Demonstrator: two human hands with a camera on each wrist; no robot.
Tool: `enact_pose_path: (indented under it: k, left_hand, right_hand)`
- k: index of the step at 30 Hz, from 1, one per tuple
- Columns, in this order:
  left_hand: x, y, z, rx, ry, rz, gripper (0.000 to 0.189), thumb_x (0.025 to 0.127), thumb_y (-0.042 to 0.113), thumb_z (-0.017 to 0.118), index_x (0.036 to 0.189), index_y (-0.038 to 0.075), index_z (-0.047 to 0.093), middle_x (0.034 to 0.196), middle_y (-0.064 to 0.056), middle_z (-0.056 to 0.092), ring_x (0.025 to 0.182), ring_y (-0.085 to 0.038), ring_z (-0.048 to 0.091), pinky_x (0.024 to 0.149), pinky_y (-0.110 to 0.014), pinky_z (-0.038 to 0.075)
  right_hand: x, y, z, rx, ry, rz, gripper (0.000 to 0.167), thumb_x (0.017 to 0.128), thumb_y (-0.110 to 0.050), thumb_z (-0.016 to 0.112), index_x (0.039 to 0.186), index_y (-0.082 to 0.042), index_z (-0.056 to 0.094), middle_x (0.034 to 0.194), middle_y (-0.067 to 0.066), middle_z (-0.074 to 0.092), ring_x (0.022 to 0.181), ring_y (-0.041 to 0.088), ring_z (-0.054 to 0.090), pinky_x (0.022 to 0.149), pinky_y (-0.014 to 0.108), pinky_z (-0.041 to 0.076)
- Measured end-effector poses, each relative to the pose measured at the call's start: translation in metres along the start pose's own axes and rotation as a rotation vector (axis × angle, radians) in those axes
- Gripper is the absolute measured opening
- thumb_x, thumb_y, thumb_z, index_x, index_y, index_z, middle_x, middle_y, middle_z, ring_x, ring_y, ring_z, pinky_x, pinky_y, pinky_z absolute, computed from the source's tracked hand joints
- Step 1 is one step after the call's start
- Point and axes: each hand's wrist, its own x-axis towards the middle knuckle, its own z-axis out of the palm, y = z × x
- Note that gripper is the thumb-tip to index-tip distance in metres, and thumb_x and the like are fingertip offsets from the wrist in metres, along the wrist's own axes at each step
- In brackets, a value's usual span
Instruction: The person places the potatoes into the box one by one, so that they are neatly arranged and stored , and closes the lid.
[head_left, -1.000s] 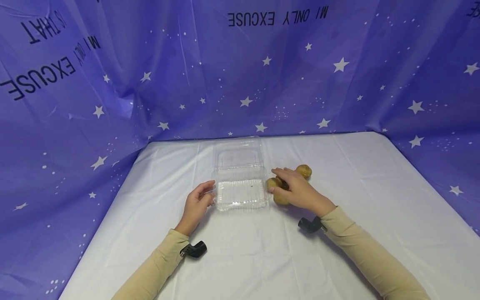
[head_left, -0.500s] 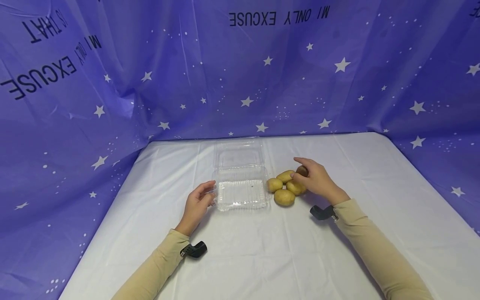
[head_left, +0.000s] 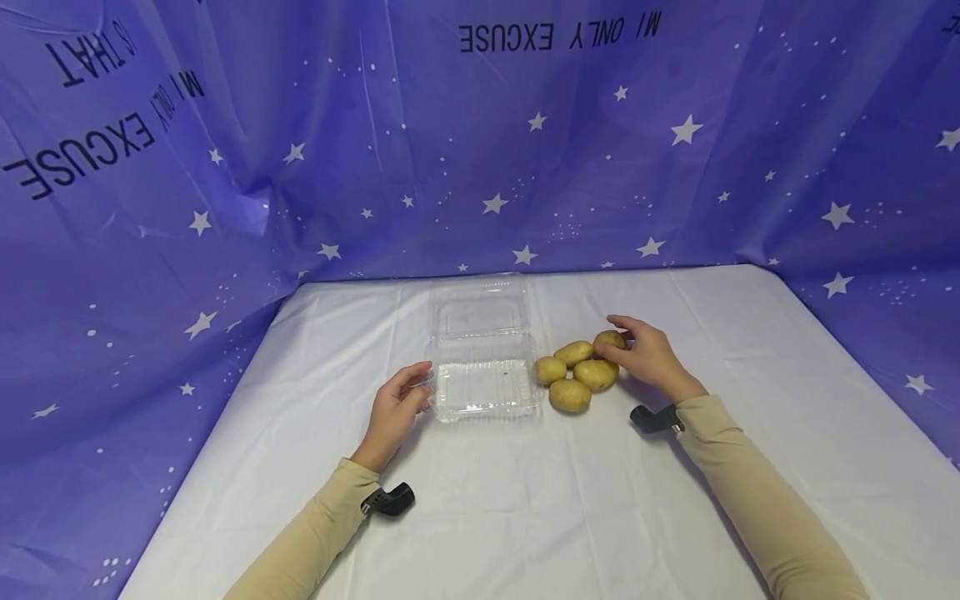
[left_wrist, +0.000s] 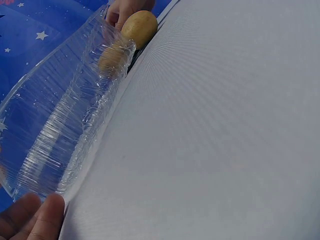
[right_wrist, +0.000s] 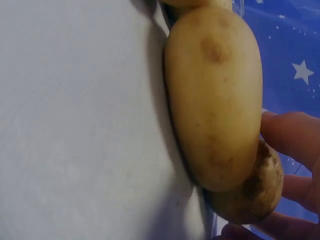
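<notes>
A clear plastic clamshell container (head_left: 483,392) lies with its lid (head_left: 480,312) folded back toward the far side. At its left edge my left hand (head_left: 393,417) holds the rim between thumb and fingers; in the left wrist view, fingertips (left_wrist: 47,217) sit right at the container's corner. To the right of the container, several yellow potatoes lie in a cluster, including a front potato (head_left: 570,396) and a left one (head_left: 551,371) close to the container wall. My right hand (head_left: 648,358) grips the far-right potato (right_wrist: 267,185), thumb and fingers around it. A larger potato (right_wrist: 215,100) partly covers it in the right wrist view.
White cloth covers the table (head_left: 510,517). A purple curtain (head_left: 420,167) with white stars and black lettering hangs behind and on both sides. Black wrist cameras, one on the left sleeve (head_left: 390,498) and one on the right (head_left: 654,418), jut inward above the table.
My right hand has moved right, off the top of the potato cluster and to the far-right potato, uncovering the others. The left hand and container have stayed in place.
</notes>
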Motion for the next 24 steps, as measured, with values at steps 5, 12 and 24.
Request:
enact_pose_path:
  k: [5,12,24]
  left_hand:
    - [0.0004,0.0002,-0.0004,0.003,-0.003,-0.001,0.041,0.093,-0.003,0.056,0.135,-0.004,0.061,0.132,-0.027,0.062,0.089,0.001,0.061,0.07,-0.014,0.052]
    - [0.0008,0.0001,0.0003,0.004,0.001,-0.006,0.042,0.093,-0.005,0.055,0.135,-0.005,0.06,0.132,-0.028,0.062,0.087,0.002,0.06,0.07,-0.013,0.053]
    - [0.0002,-0.0014,0.0007,-0.004,0.005,-0.011,0.042,0.092,-0.005,0.055,0.134,-0.004,0.061,0.132,-0.028,0.062,0.089,0.001,0.061,0.07,-0.014,0.054]
  right_hand:
    - [0.0011,0.0053,0.0009,0.006,-0.002,0.013,0.063,0.091,-0.025,0.074,0.141,0.007,0.053,0.13,0.03,0.064,0.112,0.045,0.065,0.093,0.055,0.056]
    - [0.0023,0.0074,0.0016,0.007,-0.018,0.032,0.062,0.09,-0.025,0.075,0.14,0.006,0.056,0.129,0.03,0.066,0.112,0.042,0.065,0.096,0.052,0.054]
    - [0.0008,0.0085,0.003,0.013,-0.01,0.024,0.056,0.09,-0.022,0.074,0.138,0.004,0.059,0.13,0.029,0.066,0.111,0.04,0.065,0.095,0.049,0.053]
